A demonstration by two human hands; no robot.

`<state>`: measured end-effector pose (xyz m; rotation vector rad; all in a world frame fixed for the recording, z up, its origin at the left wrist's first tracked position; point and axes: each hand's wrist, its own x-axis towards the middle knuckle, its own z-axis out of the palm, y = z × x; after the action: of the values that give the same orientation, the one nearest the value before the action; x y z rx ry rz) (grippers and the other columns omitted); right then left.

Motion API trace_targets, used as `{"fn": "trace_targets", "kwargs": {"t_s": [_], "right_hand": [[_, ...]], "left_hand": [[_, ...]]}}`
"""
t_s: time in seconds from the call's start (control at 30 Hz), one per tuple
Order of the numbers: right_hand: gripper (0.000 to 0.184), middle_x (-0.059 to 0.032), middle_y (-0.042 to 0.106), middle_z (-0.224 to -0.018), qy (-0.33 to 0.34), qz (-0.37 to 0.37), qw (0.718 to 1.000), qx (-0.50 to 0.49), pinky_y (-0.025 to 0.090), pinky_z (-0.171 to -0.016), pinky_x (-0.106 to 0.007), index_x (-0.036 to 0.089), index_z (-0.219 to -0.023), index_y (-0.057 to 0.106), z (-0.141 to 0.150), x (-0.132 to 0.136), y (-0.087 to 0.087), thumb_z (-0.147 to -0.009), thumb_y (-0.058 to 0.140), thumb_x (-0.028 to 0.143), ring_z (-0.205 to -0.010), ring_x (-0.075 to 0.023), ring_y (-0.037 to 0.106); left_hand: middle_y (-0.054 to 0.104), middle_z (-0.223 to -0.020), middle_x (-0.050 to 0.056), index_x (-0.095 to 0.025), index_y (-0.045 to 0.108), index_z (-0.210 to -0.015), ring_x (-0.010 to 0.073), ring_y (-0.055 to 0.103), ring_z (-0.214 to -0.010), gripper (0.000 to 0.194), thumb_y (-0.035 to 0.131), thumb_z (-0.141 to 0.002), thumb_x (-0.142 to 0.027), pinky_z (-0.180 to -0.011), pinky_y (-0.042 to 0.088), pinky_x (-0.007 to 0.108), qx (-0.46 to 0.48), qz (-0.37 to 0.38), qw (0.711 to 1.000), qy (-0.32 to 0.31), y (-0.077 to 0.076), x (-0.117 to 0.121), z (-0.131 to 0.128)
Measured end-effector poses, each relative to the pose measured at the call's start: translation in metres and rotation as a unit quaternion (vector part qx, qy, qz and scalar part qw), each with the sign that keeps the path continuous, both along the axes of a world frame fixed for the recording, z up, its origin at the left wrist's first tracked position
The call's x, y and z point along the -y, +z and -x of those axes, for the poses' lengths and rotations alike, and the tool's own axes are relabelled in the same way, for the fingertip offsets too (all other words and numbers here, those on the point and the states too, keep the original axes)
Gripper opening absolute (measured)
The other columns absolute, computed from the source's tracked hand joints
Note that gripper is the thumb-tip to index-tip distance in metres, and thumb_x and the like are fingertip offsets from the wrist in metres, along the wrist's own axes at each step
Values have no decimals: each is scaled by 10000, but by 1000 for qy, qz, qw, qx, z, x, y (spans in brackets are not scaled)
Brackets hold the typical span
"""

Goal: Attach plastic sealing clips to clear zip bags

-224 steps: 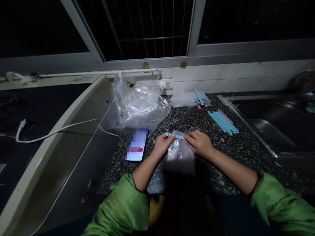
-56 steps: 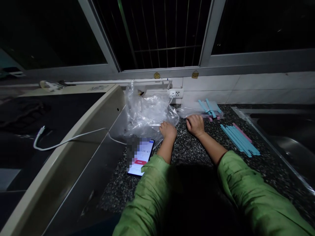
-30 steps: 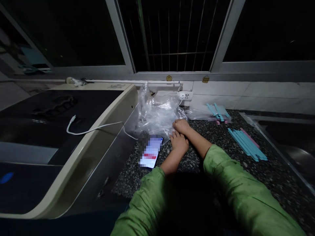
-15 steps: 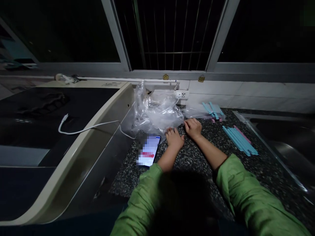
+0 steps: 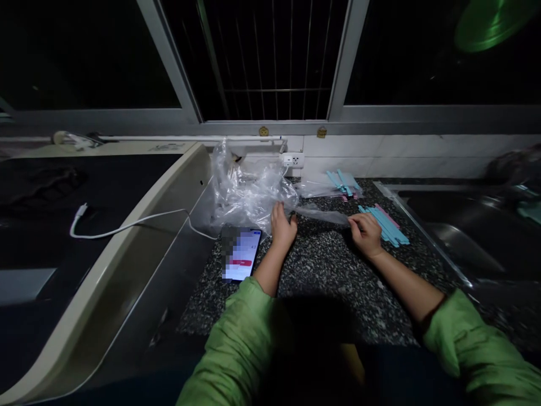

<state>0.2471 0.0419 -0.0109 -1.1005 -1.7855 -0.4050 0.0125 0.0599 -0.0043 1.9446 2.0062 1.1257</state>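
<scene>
One clear bag [image 5: 323,215] stretches right of one phone [image 5: 245,254]
Right of the phone, the left hand [image 5: 283,226] has its thumb apart, its grip I cannot tell; farther right, the right hand [image 5: 366,234] pinches the bag's end, near blue strips [image 5: 385,228] too overlapped to count, one pink strip [image 5: 387,216]; behind the phone, one plastic heap [image 5: 253,196]

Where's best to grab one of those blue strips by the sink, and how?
Probably by its near end, pinched from above, coming from the near side. The blue strips lie flat and close together on the counter, so an end should separate more easily than the middle. The near ends are visible; the right hand hides part of the row's left edge.
</scene>
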Motion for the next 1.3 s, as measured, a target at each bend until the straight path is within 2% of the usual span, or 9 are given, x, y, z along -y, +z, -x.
{"fn": "trace_targets", "kwargs": {"t_s": [0.13,0.3,0.47,0.67,0.9,1.0,1.13,1.2,1.3], "right_hand": [[205,-43,656,-694,-24,17,1000,7,448,-663,-338,221,-712,585,-20,16,4,-844,446,293,-684,-185,589],[186,-47,661,-721,-13,35,998,51,443,-683,-328,212,-754,605,-28,18,9,-841,471,307,-720,-185,584],[245,-80,666,-911,20,58,985,161,417,-736,-337,196,-961,635,-25,20,13,-813,530,360,-847,-205,561],[184,-73,642,-835,24,62,960,272,360,-649,-305,200,-811,662,-28,14,10,-819,478,216,-780,-189,499],[176,-72,628,-829,-25,73,969,234,398,-634,-302,199,-832,661,-45,3,3,-758,507,158,-762,-193,521],[180,-67,623,-840,-11,58,982,177,431,-635,-290,209,-852,653,-48,3,3,-788,487,183,-768,-184,549],[168,-57,626,-839,-6,50,989,139,457,-638,-291,220,-847,644,-49,4,3,-792,489,184,-756,-177,569],[159,-56,631,-836,-2,50,988,143,469,-650,-298,221,-843,643,-48,3,3,-793,496,186,-762,-180,578],[148,-63,639,-830,12,47,987,153,476,-642,-301,213,-831,642,-46,4,4,-799,500,194,-770,-188,588]], "left_hand": [[310,-1459,127,-170,351,-1362,244,290,-1341,623,515,-769,-270,-1080,285,410,-9,-73,997,-5,9,2,11],[547,-1263,29,-263,662,-965,204,396,-1244,245,487,-797,-226,-1052,307,376,-88,-58,989,-107,11,8,13],[610,-1150,39,-260,668,-913,202,457,-1154,225,457,-837,-254,-1012,328,384,-123,-69,981,-134,12,14,7],[614,-1148,54,-240,653,-885,203,475,-1123,219,437,-850,-262,-995,333,379,-174,-93,967,-162,14,27,8],[644,-1074,90,-196,649,-798,230,533,-1039,171,497,-825,-267,-912,394,408,-203,-169,907,-327,1,49,0],[664,-1001,87,-185,649,-820,223,570,-954,228,547,-800,-388,-857,430,385,-130,-162,911,-357,-2,51,-2],[669,-960,93,-175,638,-931,213,590,-943,308,410,-871,-374,-866,446,369,-24,-81,965,-247,1,44,8],[632,-1078,134,-161,620,-1024,261,561,-1037,340,408,-867,-376,-912,424,422,-41,-17,991,-125,3,42,17],[449,-1338,211,-136,528,-1201,375,428,-1211,503,509,-800,-440,-958,356,553,-91,86,992,15,4,44,28]]}}
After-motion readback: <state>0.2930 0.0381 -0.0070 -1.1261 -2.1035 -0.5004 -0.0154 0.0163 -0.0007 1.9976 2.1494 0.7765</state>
